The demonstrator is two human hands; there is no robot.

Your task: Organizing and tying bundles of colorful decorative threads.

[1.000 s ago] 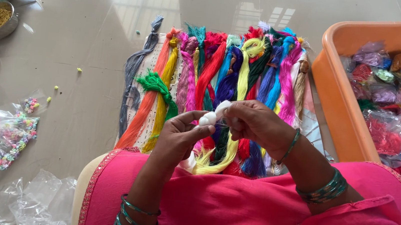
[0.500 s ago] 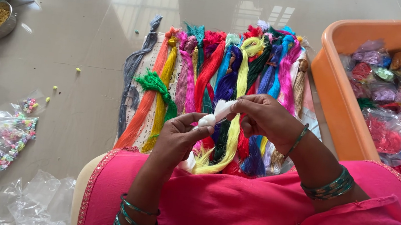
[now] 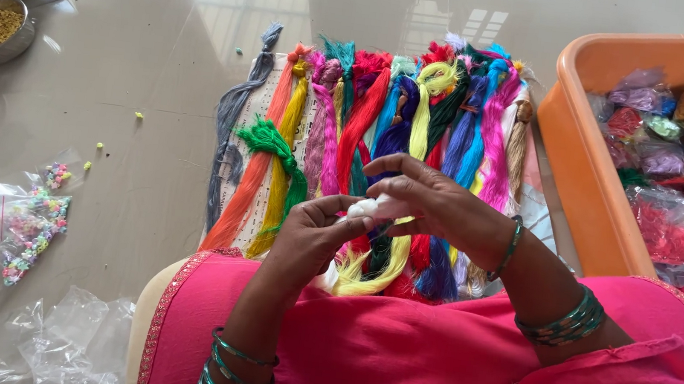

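White thread bundle (image 3: 368, 207) pinched between left hand (image 3: 311, 236) and right hand (image 3: 441, 208), above coloured skeins (image 3: 383, 128). Versus a second ago: right fingers now spread, bundle lower, more hidden.

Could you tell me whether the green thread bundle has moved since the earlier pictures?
No. The green thread bundle lies across the same orange and yellow skeins, left of the orange tub.

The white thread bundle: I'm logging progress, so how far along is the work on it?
Done: many coloured skeins lie sorted side by side on the floor. In hand: the left hand and right hand pinch the small white thread bundle between them. Left: the orange tub holds many packets unopened.
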